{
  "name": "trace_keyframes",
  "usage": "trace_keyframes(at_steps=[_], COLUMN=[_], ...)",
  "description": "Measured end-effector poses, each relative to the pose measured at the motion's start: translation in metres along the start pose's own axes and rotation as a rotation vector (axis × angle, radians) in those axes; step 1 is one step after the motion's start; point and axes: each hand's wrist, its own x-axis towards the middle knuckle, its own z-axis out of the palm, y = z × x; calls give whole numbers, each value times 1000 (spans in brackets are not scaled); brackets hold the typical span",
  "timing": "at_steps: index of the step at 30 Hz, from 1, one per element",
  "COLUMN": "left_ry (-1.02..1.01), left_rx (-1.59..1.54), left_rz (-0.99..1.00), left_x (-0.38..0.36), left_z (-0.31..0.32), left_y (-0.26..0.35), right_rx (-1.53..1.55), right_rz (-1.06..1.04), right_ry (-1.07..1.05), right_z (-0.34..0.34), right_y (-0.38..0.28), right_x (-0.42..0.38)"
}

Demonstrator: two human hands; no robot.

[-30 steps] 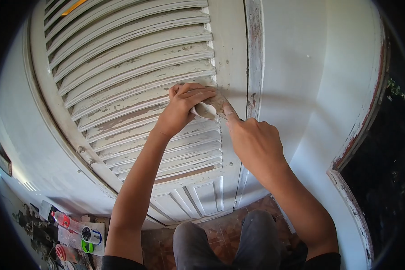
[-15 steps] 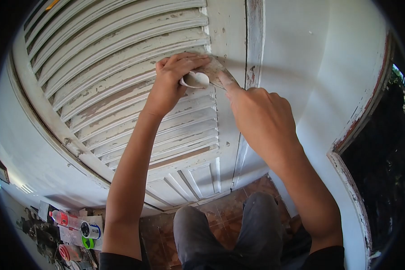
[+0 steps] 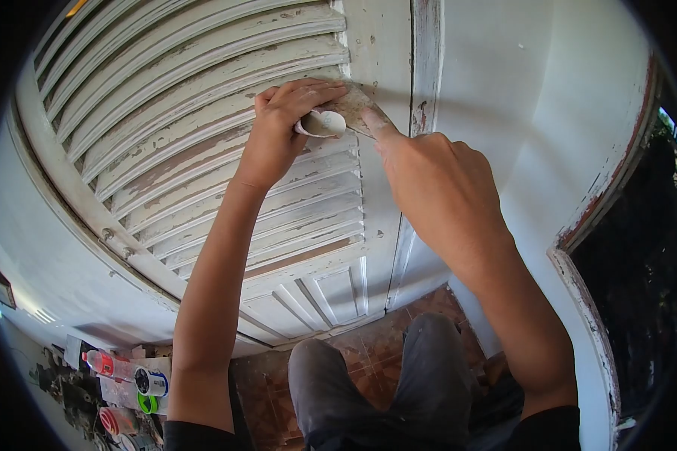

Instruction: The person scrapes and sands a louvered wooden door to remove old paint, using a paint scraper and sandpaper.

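Observation:
My right hand (image 3: 444, 192) is closed around a putty knife, its index finger stretched along the stained blade (image 3: 359, 105); the handle is hidden in the fist. The blade lies against the right ends of the slats on a white louvered door (image 3: 387, 180) with chipped paint. Beside it, my left hand (image 3: 284, 113) wraps a curled white cup-like piece (image 3: 322, 125), open end toward me, between thumb and palm. Its fingers reach over the slats to the blade's left edge.
Below are brown floor tiles (image 3: 357, 353) and my knees in grey trousers. At lower left stand a plastic bottle with a red label (image 3: 107, 364) and a green-ringed container (image 3: 147, 404). A white wall (image 3: 489, 90) and a dark opening (image 3: 632, 301) lie to the right.
Both hands have shifted slightly up and left in view, along with the putty knife and white piece. The view itself has moved a little; both grips stay the same.

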Motion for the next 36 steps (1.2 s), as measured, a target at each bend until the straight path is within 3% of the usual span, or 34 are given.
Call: trace_keyframes(at_steps=[9,21,24,36], left_ry=[48,-7,-7,-38], left_rx=[-87,25,49,24], left_rz=[32,-17,-38,4], left_x=[2,0,1,3], left_z=[5,-3,0,-3], left_y=[-10,0,-4,-3], right_rx=[53,16,17,-3], right_rz=[16,-42,-123,-76], right_ry=[-21,-68,61,-80], right_z=[-4,-3,0,0], right_y=[-2,0,6,7], right_x=[10,13,14,10])
